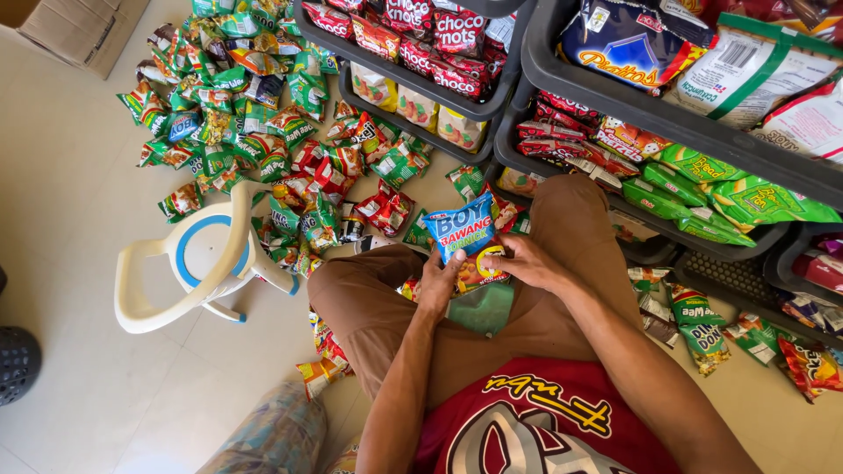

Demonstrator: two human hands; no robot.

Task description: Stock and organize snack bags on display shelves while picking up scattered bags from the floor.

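The person sits with knees apart above a tiled floor (79, 175) and holds a small stack of snack packets (465, 241) between both hands, just over the lap. The left hand (437, 285) has its grip narrow around the lower left edge of the stack, thumb on the front of the blue packet on top. The right hand (522, 262) pinches the stack's right side, fingers curled around an orange-and-yellow packet under the blue one. A green stool (483, 307) shows between the thighs, directly below the packets. A heap of green and red snack packets (263, 114) lies scattered on the floor ahead, near a white and blue child's chair (198, 259). Dark shelf trays (615, 96) filled with more packets stand just beyond the knees.
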